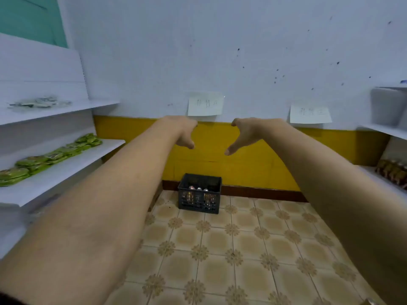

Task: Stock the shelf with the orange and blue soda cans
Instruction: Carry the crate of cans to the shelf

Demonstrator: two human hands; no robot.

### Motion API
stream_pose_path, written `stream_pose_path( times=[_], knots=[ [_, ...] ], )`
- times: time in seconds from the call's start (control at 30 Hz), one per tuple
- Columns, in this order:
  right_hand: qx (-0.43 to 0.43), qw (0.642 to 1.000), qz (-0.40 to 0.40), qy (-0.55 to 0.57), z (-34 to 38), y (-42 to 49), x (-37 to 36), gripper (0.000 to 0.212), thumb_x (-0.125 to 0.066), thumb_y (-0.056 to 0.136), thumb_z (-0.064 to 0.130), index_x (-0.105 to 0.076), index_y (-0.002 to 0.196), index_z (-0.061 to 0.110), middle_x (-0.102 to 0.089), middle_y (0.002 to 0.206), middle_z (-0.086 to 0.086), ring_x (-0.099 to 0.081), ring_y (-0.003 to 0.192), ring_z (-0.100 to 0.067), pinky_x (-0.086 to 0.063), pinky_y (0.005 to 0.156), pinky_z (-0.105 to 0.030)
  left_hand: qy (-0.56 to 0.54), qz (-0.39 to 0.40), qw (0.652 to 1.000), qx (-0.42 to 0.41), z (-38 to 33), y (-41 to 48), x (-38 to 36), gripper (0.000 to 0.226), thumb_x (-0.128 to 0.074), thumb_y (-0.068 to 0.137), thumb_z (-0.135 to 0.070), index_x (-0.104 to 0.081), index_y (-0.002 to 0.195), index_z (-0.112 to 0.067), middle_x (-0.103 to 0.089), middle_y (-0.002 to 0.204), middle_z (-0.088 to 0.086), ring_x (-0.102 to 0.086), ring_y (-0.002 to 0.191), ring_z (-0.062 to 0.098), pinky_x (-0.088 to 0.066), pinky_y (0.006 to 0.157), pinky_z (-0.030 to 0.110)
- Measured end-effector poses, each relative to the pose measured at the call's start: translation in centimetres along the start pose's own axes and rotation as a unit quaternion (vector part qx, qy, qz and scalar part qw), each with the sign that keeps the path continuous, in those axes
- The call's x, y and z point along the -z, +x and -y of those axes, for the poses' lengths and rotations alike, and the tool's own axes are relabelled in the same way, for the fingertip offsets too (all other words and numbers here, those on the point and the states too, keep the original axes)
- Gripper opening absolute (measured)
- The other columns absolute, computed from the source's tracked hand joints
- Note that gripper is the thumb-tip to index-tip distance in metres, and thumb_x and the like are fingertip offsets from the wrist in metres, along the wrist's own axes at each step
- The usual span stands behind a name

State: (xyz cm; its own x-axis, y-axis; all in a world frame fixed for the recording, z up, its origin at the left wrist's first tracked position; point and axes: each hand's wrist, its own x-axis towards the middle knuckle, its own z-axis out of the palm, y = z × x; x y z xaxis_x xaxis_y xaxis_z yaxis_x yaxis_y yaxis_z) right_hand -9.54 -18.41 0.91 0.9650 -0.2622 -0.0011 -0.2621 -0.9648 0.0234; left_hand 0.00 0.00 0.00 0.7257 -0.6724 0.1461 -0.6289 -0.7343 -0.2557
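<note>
A black plastic crate (199,203) stands on the tiled floor against the far wall. Several soda cans (198,189) sit inside it, their silver tops showing. Both my arms reach forward at chest height, well above the crate. My left hand (184,132) hangs with loosely curled fingers and holds nothing. My right hand (243,134) is also empty, its fingers relaxed and pointing down to the left. The two hands are apart, with the yellow wall band behind them.
White shelves (66,164) on the left carry green packets (50,156) and, higher up, pale packets (39,102). Shelves on the right (383,181) hold brown items (394,172). Two paper notes (206,103) are stuck to the far wall. Patterned tile floor lies between me and the crate.
</note>
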Motion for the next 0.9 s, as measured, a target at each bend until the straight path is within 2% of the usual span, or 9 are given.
stream_pose_path(
  times=[0.17, 0.37, 0.5, 0.63, 0.77, 0.9],
  knots=[
    [0.006, 1.000, 0.006, -0.005, 0.5, 5.1, -1.0, 0.112, -0.071, 0.067, 0.065, -0.015, 0.151, 0.019, -0.025, 0.156, -0.008, -0.032, 0.139, -0.034, -0.034, 0.108, -0.052, 0.003, 0.016, 1.000, 0.006, 2.0, 3.8, -2.2, 0.080, -0.062, 0.085, -0.048, -0.024, 0.149, -0.018, -0.039, 0.148, 0.007, -0.043, 0.131, 0.028, -0.041, 0.103, 0.046],
    [-0.004, 1.000, -0.008, -0.014, 0.9, 15.4, -0.7, 0.112, -0.071, 0.064, 0.068, -0.018, 0.150, 0.019, -0.028, 0.155, -0.008, -0.033, 0.138, -0.034, -0.035, 0.107, -0.052, 0.007, 0.008, 1.000, 0.022, 7.6, 12.1, -4.8, 0.078, -0.063, 0.081, -0.053, -0.033, 0.144, -0.019, -0.045, 0.144, 0.006, -0.047, 0.126, 0.028, -0.044, 0.099, 0.045],
    [-0.009, 1.000, -0.004, -0.012, 1.5, 23.4, -0.4, 0.109, -0.070, 0.066, 0.067, -0.020, 0.150, 0.017, -0.028, 0.155, -0.007, -0.031, 0.139, -0.032, -0.034, 0.109, -0.050, -0.001, 0.014, 1.000, 0.017, 11.8, 18.9, -6.8, 0.091, -0.060, 0.077, -0.066, -0.029, 0.147, -0.017, -0.039, 0.148, 0.006, -0.042, 0.131, 0.029, -0.042, 0.102, 0.046],
    [-0.028, 0.999, 0.005, -0.017, 1.4, 31.5, -1.1, 0.111, -0.070, 0.063, 0.070, -0.021, 0.149, 0.018, -0.030, 0.154, -0.008, -0.033, 0.138, -0.033, -0.035, 0.108, -0.051, 0.011, 0.057, 0.998, 0.000, 14.9, 25.5, -10.6, 0.103, -0.052, 0.073, -0.078, -0.021, 0.150, -0.017, -0.030, 0.154, 0.008, -0.033, 0.138, 0.030, -0.034, 0.108, 0.047],
    [-0.040, 0.999, 0.021, -0.007, 1.0, 38.2, -2.4, 0.111, -0.070, 0.066, 0.068, -0.018, 0.151, 0.019, -0.026, 0.156, -0.007, -0.030, 0.140, -0.032, -0.033, 0.109, -0.050, -0.006, 0.069, 0.998, -0.011, 17.5, 31.8, -13.9, 0.102, -0.050, 0.074, -0.078, -0.020, 0.151, -0.018, -0.029, 0.154, 0.010, -0.031, 0.138, 0.032, -0.034, 0.109, 0.048],
    [-0.047, 0.998, 0.036, -0.031, 0.0, 43.5, -4.2, 0.109, -0.071, 0.066, 0.066, -0.021, 0.149, 0.017, -0.030, 0.154, -0.009, -0.033, 0.138, -0.033, -0.035, 0.108, -0.050, -0.011, 0.079, 0.997, -0.025, 18.9, 37.9, -16.4, 0.099, -0.054, 0.076, -0.072, -0.019, 0.151, -0.018, -0.027, 0.155, 0.009, -0.030, 0.139, 0.031, -0.034, 0.108, 0.049]
  ],
)
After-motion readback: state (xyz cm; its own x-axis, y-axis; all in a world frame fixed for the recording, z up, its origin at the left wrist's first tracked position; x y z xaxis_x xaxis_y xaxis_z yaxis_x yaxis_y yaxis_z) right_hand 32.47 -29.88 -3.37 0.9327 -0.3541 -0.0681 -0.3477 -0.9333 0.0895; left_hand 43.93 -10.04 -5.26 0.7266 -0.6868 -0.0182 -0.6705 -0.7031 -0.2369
